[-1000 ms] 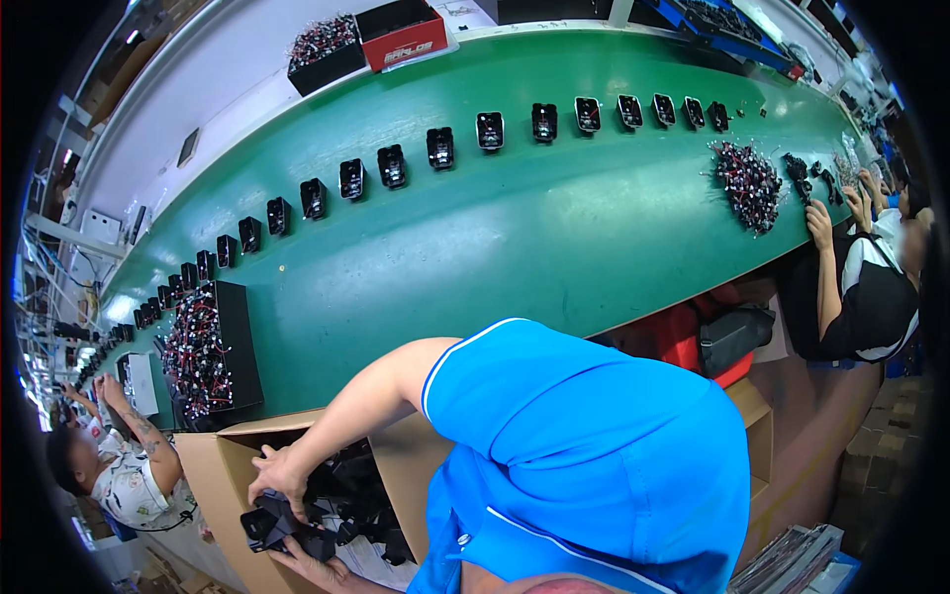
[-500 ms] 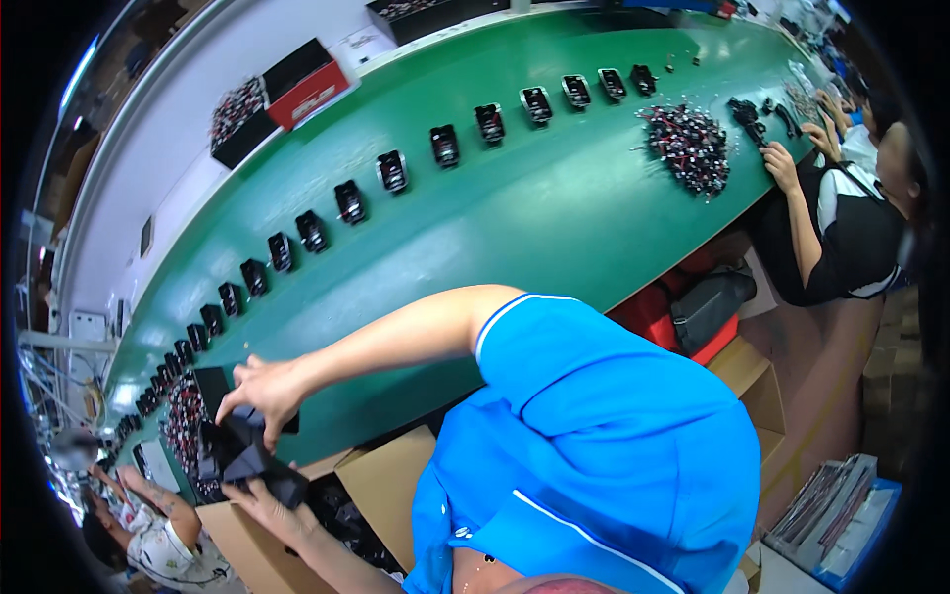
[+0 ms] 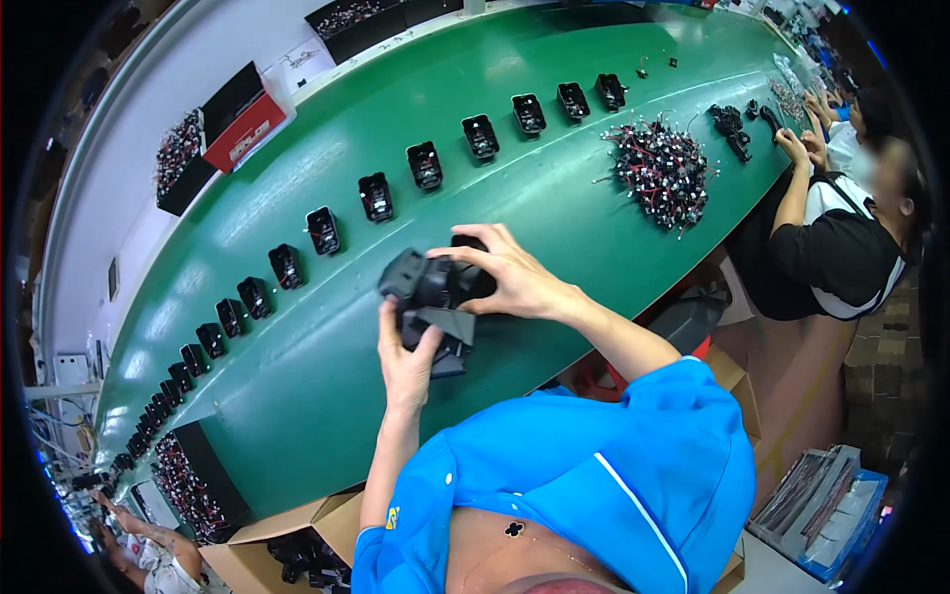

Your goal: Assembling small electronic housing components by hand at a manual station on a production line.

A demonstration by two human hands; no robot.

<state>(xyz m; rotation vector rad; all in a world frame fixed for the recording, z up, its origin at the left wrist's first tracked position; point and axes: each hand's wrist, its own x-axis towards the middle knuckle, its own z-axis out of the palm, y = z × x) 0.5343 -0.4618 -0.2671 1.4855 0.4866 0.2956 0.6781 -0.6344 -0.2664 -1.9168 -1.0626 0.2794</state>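
A cluster of black plastic housings [image 3: 408, 277] is between my two hands, above the green table. My left hand [image 3: 404, 364] grips the cluster from below and the left, thumb and fingers closed on it. From the right, my right hand [image 3: 524, 282] curls its fingers over the upper side. Where one housing ends and another begins is partly hidden and blurred. Beyond my hands, a curved row of open black housings [image 3: 375, 197] with small parts and wires inside runs along the table.
A heap of wired connectors [image 3: 661, 176] lies right of the row on the green table [image 3: 554, 198]. More fill a black box [image 3: 210, 463] at near left. A cardboard box [image 3: 332, 525] with black parts stands at the table edge. Co-workers sit at right [image 3: 821, 243] and far left.
Both hands have moved right and away from the cardboard box, bringing black housings over the middle of the table. My body and view have turned, and the row appears shifted left.
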